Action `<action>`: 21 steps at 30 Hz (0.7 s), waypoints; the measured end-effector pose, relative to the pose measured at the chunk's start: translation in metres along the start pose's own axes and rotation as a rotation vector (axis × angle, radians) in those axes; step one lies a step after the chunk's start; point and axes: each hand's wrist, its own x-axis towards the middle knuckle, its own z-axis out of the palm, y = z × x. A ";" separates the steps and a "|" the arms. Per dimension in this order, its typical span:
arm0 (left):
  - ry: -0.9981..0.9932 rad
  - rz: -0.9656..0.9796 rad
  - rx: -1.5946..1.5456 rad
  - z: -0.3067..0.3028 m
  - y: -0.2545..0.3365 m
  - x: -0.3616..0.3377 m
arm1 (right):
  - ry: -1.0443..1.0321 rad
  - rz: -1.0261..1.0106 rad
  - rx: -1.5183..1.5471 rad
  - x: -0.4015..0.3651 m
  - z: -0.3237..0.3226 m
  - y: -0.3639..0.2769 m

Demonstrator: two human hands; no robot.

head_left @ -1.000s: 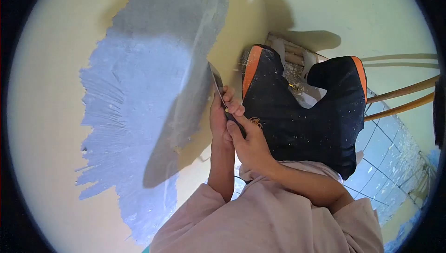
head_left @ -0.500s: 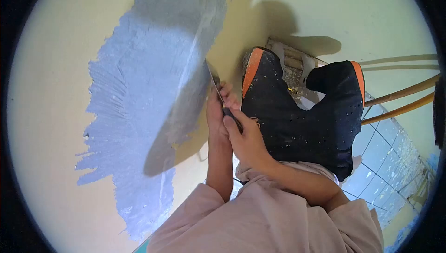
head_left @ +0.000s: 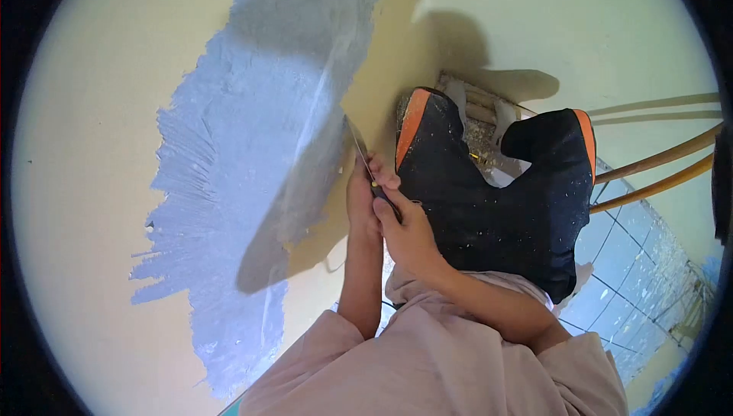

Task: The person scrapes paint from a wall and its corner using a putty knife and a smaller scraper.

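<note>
My right hand (head_left: 412,239) is wrapped round the dark handle of a scraper (head_left: 387,198), thumb along the handle. Its thin blade, seen nearly edge-on, points up and left, with the tip overlapping the border of a bare grey patch (head_left: 275,111) on the cream wall (head_left: 92,149). My left hand (head_left: 362,196) is closed around the front of the scraper, its fingers curled by the base of the blade and its palm on the wall side. Part of the handle is hidden by my fingers.
My legs in dark, dust-speckled trousers (head_left: 496,225) with orange strips are bent to the right of the hands. Beyond them lies a slatted piece (head_left: 481,114) covered in debris. Curved wooden bars (head_left: 657,153) stand at the right over chip-strewn floor tiles (head_left: 611,256).
The view has shifted slightly, so the wall patch sits a little lower. Both hands and the scraper appear slightly lower and to the right, with the same grip.
</note>
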 end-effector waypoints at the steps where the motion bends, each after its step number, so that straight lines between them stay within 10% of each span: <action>1: -0.112 -0.099 -0.056 -0.008 0.008 0.011 | -0.001 0.005 -0.001 0.002 -0.001 0.002; 5: -0.013 0.032 -0.040 0.019 -0.013 0.009 | -0.116 0.130 -0.008 0.002 -0.019 -0.008; 8: -0.213 -0.096 -0.170 -0.011 -0.005 -0.008 | 0.023 -0.262 -0.027 0.002 -0.004 0.011; 9: 0.034 -0.015 -0.036 -0.005 -0.008 -0.012 | 0.022 -0.187 -0.011 0.003 0.001 0.014; 14: -0.120 -0.111 -0.014 0.020 -0.003 0.024 | -0.099 0.173 0.048 0.034 -0.013 -0.020; 18: -0.159 -0.002 -0.106 0.001 -0.008 -0.006 | -0.021 -0.200 -0.053 -0.001 -0.013 0.002; 21: -0.112 -0.018 -0.114 0.004 0.005 -0.003 | -0.123 0.047 0.018 -0.001 -0.010 -0.023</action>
